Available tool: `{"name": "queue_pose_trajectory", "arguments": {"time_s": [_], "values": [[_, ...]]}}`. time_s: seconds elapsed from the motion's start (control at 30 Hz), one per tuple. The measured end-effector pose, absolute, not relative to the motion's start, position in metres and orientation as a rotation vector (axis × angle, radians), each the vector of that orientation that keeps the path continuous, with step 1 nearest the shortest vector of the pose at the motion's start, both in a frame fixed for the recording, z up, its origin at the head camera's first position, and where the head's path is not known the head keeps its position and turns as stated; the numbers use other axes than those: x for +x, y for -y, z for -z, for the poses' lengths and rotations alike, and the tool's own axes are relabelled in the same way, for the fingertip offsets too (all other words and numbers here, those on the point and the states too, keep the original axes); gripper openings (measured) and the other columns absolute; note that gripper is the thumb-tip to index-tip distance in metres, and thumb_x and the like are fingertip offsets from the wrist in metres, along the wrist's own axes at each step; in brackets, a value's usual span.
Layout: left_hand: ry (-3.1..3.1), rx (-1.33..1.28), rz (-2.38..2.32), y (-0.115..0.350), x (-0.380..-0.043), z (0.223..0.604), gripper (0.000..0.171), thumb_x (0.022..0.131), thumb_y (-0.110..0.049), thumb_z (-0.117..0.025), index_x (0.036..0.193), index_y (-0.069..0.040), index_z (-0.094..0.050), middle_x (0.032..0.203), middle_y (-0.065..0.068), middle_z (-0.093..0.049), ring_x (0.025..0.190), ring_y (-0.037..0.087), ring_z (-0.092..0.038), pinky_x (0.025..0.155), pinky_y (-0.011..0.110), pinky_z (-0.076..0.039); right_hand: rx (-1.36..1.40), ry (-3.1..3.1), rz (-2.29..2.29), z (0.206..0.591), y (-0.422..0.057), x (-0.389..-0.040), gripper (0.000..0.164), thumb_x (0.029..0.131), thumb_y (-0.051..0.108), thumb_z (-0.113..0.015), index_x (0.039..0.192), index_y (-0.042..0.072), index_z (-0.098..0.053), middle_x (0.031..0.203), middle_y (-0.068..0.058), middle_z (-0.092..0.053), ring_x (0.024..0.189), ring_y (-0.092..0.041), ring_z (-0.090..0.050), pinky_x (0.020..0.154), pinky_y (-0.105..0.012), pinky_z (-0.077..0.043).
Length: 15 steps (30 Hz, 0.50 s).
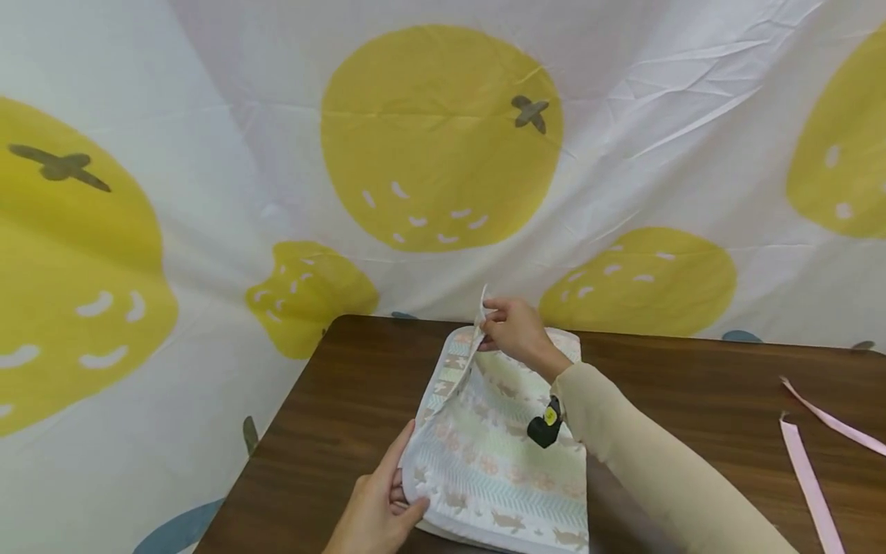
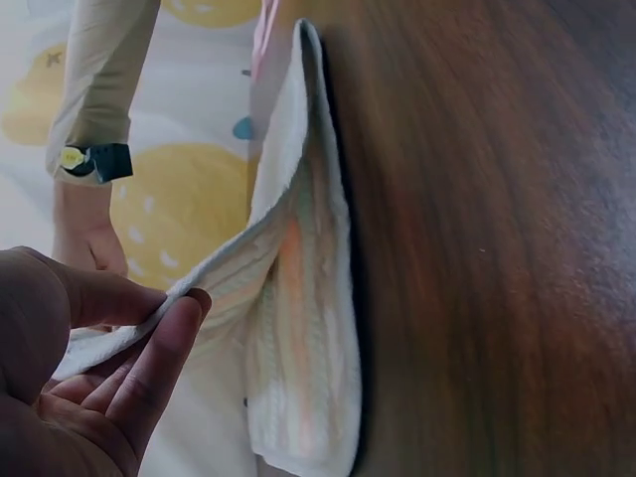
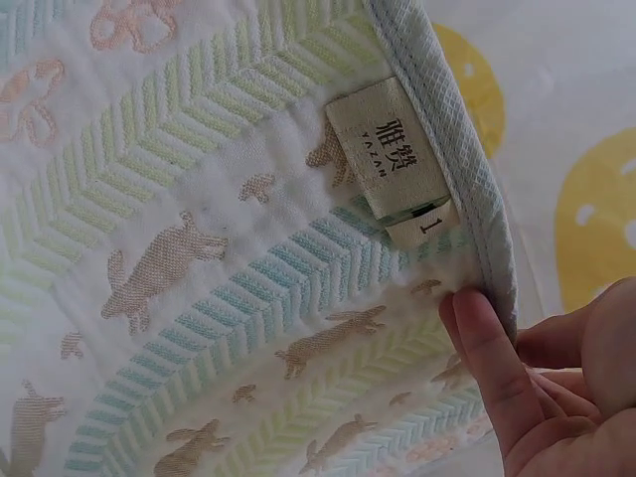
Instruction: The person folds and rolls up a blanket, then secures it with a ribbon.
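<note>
A soft cloth item [image 1: 505, 469] with a pale border lies folded in layers on the table, patterned with brown animals and pastel zigzag bands. At its near left corner my left hand [image 1: 377, 492] pinches the bound edge [image 2: 229, 248] between thumb and fingers. Further up, my right hand [image 1: 515, 327] pinches the upper layer's left edge and holds it raised, so the layer beneath shows. In the right wrist view, a sewn label [image 3: 388, 149] reading YAZAN and a 1 sits beside that edge. The cloth's exact kind cannot be told.
Two pink straps [image 1: 810, 485] lie on the dark wooden table [image 1: 678, 377] at the right. Behind the table hangs a white sheet [image 1: 228, 154] with large yellow fruit prints. A black device [image 1: 544, 431] is strapped at my right wrist, over the cloth.
</note>
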<state>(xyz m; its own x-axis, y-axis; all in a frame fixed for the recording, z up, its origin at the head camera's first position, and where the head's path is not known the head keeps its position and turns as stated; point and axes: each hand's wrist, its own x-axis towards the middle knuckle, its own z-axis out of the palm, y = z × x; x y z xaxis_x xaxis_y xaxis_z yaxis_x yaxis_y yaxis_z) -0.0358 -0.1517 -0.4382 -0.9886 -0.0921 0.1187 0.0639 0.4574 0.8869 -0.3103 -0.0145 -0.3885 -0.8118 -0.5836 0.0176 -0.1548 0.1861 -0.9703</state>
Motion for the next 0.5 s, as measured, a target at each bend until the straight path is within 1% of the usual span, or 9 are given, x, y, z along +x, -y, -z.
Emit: {"name": "queue_pose_trajectory", "arguments": {"time_s": [0.13, 0.23, 0.3, 0.37, 0.43, 0.47, 0.5], "values": [[2.568, 0.051, 1.560, 0.155, -0.039, 0.445, 0.092, 0.082, 0.008, -0.072, 0.157, -0.011, -0.023, 0.099, 0.021, -0.071, 0.077, 0.008, -0.069, 0.063, 0.024, -0.057, -0.675, -2.097, 1.664, 0.397, 0.018, -0.310, 0.053, 0.095, -0.006, -0.054, 0.146, -0.008, -0.039, 0.122, -0.033, -0.061, 0.073, -0.021, -0.070, 0.078, -0.045, -0.058], [2.589, 0.062, 1.507, 0.158, -0.041, 0.450, 0.093, 0.080, 0.009, -0.073, 0.156, -0.009, -0.024, 0.101, 0.024, -0.070, 0.077, 0.006, -0.068, 0.063, 0.023, -0.057, -0.663, -2.085, 1.677, 0.405, 0.022, -0.309, 0.053, 0.095, -0.007, -0.053, 0.146, -0.009, -0.038, 0.123, -0.034, -0.060, 0.073, -0.021, -0.069, 0.077, -0.044, -0.059], [2.615, 0.087, 1.465, 0.161, -0.042, 0.453, 0.094, 0.079, 0.010, -0.073, 0.156, -0.008, -0.023, 0.093, 0.021, -0.070, 0.070, 0.004, -0.066, 0.059, 0.023, -0.056, -0.648, -2.077, 1.691, 0.410, 0.025, -0.309, 0.053, 0.094, -0.008, -0.054, 0.145, -0.010, -0.039, 0.123, -0.034, -0.059, 0.073, -0.022, -0.069, 0.076, -0.044, -0.059], [2.654, 0.125, 1.417, 0.165, -0.043, 0.456, 0.096, 0.078, 0.009, -0.075, 0.156, -0.007, -0.021, 0.081, 0.013, -0.068, 0.062, 0.001, -0.060, 0.054, 0.021, -0.053, -0.632, -2.066, 1.705, 0.414, 0.028, -0.308, 0.053, 0.094, -0.009, -0.055, 0.145, -0.009, -0.040, 0.123, -0.034, -0.059, 0.072, -0.022, -0.069, 0.076, -0.044, -0.059], [2.702, 0.179, 1.361, 0.168, -0.044, 0.459, 0.099, 0.077, 0.007, -0.076, 0.157, -0.008, -0.019, 0.070, 0.004, -0.061, 0.056, 0.000, -0.053, 0.050, 0.021, -0.049, -0.627, -2.054, 1.710, 0.417, 0.031, -0.306, 0.054, 0.094, -0.008, -0.055, 0.145, -0.008, -0.040, 0.123, -0.033, -0.059, 0.073, -0.023, -0.070, 0.076, -0.043, -0.059], [2.731, 0.214, 1.331, 0.170, -0.045, 0.460, 0.101, 0.077, 0.005, -0.077, 0.157, -0.009, -0.017, 0.065, 0.001, -0.056, 0.054, 0.002, -0.050, 0.049, 0.022, -0.047, -0.633, -2.047, 1.704, 0.418, 0.033, -0.305, 0.054, 0.094, -0.008, -0.056, 0.145, -0.008, -0.040, 0.124, -0.033, -0.058, 0.074, -0.024, -0.071, 0.076, -0.043, -0.059], [2.751, 0.231, 1.299, 0.171, -0.045, 0.462, 0.102, 0.077, 0.004, -0.078, 0.157, -0.009, -0.016, 0.069, 0.002, -0.058, 0.056, 0.004, -0.050, 0.051, 0.023, -0.048, -0.642, -2.048, 1.689, 0.419, 0.033, -0.304, 0.054, 0.094, -0.006, -0.056, 0.146, -0.007, -0.040, 0.124, -0.032, -0.059, 0.075, -0.025, -0.071, 0.076, -0.042, -0.059]]}}
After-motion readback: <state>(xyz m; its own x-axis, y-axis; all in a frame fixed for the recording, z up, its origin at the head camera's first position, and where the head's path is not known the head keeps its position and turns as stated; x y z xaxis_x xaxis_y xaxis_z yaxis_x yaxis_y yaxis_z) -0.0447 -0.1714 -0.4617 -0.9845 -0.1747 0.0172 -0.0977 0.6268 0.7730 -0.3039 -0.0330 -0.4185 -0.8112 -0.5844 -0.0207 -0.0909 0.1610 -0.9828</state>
